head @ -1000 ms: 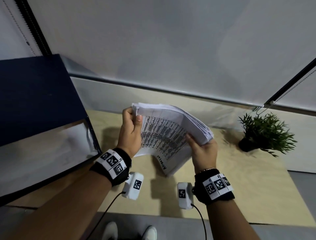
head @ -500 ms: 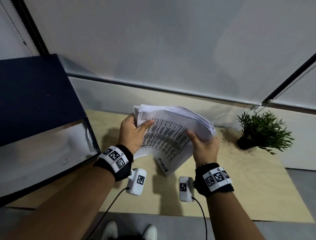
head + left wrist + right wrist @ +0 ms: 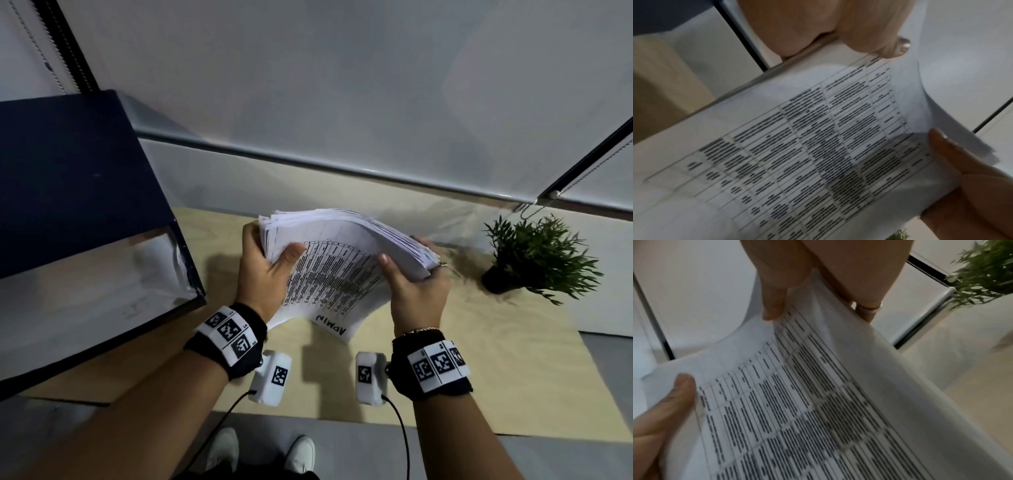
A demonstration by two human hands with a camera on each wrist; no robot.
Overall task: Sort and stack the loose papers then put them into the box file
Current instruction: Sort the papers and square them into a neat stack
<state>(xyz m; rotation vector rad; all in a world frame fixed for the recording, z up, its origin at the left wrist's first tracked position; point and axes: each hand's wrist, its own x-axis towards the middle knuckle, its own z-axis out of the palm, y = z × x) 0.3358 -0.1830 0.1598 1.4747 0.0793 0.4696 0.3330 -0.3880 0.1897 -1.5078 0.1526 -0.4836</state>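
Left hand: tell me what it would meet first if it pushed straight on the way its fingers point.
The left hand already grips the paper stack, so that stack is first. Beyond it, the line runs toward the back wall; nothing else appears between, though depth is hard to judge.

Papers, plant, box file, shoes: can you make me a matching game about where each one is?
Things:
1. stack of papers
2. potted plant
3. box file
4. white shoes

Places:
A. on the floor
B. open, at the table's left
C. held in both hands
D. on the table's right

Pairs: 1-C, 2-D, 3-B, 4-A
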